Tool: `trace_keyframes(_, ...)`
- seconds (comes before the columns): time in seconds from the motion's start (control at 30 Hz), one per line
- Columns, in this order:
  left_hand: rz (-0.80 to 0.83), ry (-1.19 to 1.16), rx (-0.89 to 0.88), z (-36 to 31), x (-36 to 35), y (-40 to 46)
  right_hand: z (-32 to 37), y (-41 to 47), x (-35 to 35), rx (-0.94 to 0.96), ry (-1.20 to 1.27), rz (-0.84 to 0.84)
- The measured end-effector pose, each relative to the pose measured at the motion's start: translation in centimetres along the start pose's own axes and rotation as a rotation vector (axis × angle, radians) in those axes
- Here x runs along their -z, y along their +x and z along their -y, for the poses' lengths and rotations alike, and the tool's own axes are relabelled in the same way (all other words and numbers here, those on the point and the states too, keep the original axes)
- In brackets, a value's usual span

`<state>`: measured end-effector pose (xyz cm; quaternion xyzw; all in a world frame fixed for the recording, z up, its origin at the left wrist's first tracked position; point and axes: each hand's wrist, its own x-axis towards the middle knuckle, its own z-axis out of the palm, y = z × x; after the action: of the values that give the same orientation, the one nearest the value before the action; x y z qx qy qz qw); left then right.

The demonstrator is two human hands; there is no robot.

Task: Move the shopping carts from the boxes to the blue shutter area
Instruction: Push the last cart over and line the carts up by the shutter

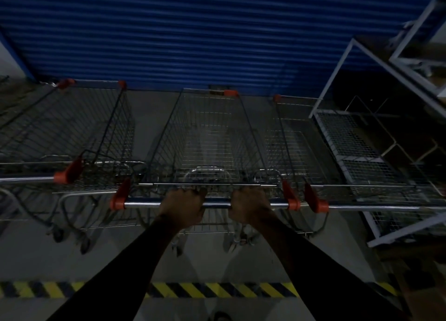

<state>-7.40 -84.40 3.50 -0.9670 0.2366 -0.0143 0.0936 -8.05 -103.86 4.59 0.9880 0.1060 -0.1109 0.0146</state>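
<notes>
Facing the blue shutter [193,31], my left hand [182,206] and right hand [249,206] wrap the middle cart's handle [217,204] to park it squarely between its neighbours.

shopping carts: 3 – left cart [72,127], middle cart [212,137], right cart [301,139]
hands: 2 – left hand [183,207], right hand [251,205]
blue shutter [193,31]: 1
white metal racks [362,132]: at least 2, right of frame
striped floor line [217,290]: 1

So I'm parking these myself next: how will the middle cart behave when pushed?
The middle cart will probably roll easily, since it stands on wheels on smooth floor. Its wire basket looks empty, so likely light yet stiff. With both hands, left hand and right hand, gripping the handle bar, it should steer straight.
</notes>
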Motion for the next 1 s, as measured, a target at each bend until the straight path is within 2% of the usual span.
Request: trace_keyframes(1.0,0.041,-0.043,0.015,0.16,0.04,-0.68,0.21,-0.33,-0.78,-0.023,-0.017,0.017)
